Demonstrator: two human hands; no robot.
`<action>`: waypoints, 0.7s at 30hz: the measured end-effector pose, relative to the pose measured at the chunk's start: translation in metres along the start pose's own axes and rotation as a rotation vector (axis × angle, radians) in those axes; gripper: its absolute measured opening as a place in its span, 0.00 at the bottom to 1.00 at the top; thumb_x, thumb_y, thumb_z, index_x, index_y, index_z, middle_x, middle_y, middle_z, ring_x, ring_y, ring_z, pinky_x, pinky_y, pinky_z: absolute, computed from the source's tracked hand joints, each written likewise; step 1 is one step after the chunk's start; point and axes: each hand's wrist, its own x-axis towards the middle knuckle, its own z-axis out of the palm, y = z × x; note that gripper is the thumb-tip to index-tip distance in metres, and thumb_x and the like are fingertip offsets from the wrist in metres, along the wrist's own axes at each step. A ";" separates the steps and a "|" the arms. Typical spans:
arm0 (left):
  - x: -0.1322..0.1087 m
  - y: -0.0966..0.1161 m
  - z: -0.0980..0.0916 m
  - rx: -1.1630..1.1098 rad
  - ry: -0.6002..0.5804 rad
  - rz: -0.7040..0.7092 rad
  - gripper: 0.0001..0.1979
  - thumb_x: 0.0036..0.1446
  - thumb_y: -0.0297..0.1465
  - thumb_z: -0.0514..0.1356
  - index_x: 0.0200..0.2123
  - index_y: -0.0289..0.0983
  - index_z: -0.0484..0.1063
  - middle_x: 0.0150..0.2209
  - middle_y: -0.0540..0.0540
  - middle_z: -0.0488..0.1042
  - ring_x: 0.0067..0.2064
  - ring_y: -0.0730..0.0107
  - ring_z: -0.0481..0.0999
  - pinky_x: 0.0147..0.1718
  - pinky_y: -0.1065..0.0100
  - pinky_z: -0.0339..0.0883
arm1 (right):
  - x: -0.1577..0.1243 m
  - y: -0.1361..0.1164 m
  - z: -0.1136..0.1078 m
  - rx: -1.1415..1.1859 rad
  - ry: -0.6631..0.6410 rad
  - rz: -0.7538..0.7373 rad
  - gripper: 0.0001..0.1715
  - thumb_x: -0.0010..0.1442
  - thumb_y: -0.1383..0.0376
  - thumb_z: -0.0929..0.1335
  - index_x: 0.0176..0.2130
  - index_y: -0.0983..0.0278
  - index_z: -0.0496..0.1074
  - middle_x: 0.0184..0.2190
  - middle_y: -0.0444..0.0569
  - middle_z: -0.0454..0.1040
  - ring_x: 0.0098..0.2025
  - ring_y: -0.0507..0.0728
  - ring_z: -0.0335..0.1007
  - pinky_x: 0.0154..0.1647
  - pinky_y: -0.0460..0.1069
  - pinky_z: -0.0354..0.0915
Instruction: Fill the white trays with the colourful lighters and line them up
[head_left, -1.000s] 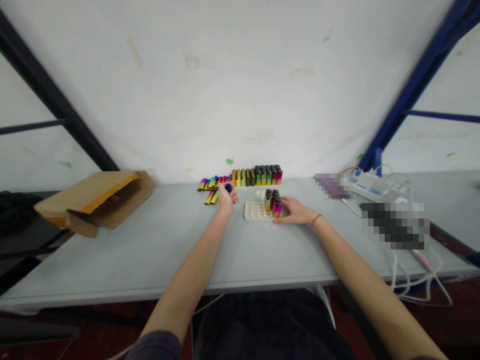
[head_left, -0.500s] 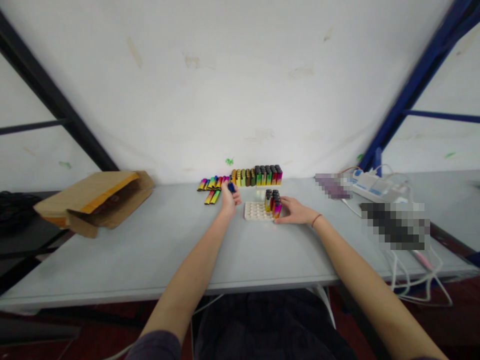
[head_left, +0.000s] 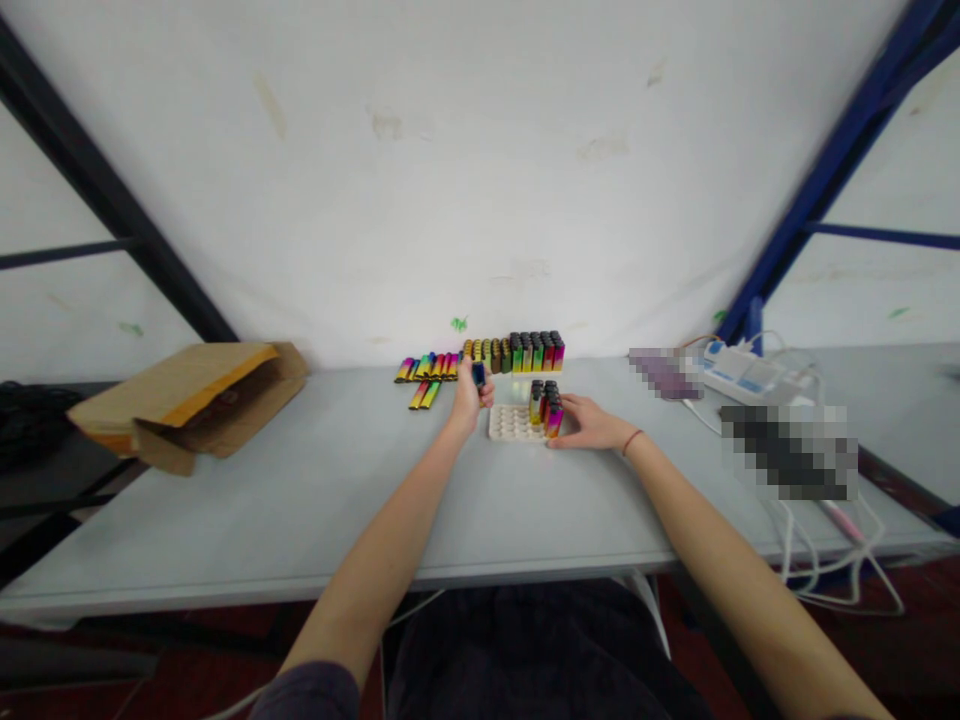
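We have the left hand (head_left: 471, 396) just left of frame centre, fingers clenched around a dark blue lighter (head_left: 479, 375), its top end sticking up. Our right hand (head_left: 592, 424) curves round the right end of the white tray (head_left: 506, 426), thumb by the near right corner; we can't tell if it grips the tray or just rests against it. Tray sits on the table (head_left: 300, 510) right of centre, dark-capped lighters (head_left: 554, 415) upright at its right end, left-hand holes unfilled. Behind, along the wall, we see an upright dark-capped block (head_left: 537, 353), yellowish upright ones (head_left: 487, 356) to its left, then a flat-lying bunch (head_left: 424, 369). Open paper bag (head_left: 202, 395) at frame left, power strip (head_left: 750, 376) at frame right
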 end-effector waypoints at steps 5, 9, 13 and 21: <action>-0.004 -0.007 0.006 0.282 -0.184 0.245 0.09 0.63 0.39 0.60 0.34 0.40 0.68 0.27 0.54 0.69 0.22 0.75 0.68 0.23 0.72 0.63 | 0.001 0.001 0.000 -0.005 0.006 0.001 0.54 0.53 0.38 0.75 0.66 0.67 0.69 0.66 0.65 0.70 0.67 0.75 0.66 0.71 0.68 0.60; -0.012 0.003 0.005 0.491 -0.353 0.392 0.06 0.57 0.35 0.67 0.32 0.38 0.78 0.35 0.46 0.76 0.39 0.66 0.76 0.37 0.69 0.69 | 0.002 0.002 0.001 0.008 0.018 -0.026 0.51 0.53 0.39 0.76 0.65 0.65 0.70 0.65 0.64 0.71 0.67 0.75 0.67 0.70 0.69 0.60; -0.012 0.006 0.000 0.567 -0.541 0.409 0.10 0.53 0.37 0.70 0.36 0.38 0.84 0.39 0.43 0.81 0.42 0.62 0.78 0.42 0.67 0.70 | 0.002 0.001 0.001 -0.009 0.009 -0.006 0.53 0.53 0.39 0.76 0.65 0.67 0.70 0.65 0.65 0.70 0.67 0.75 0.67 0.71 0.69 0.60; -0.013 -0.003 0.001 0.627 -0.593 0.404 0.17 0.47 0.44 0.74 0.37 0.39 0.85 0.37 0.42 0.82 0.37 0.63 0.79 0.34 0.67 0.72 | 0.002 0.002 0.002 -0.006 0.014 -0.007 0.53 0.52 0.39 0.76 0.65 0.65 0.70 0.66 0.64 0.70 0.67 0.75 0.67 0.70 0.69 0.60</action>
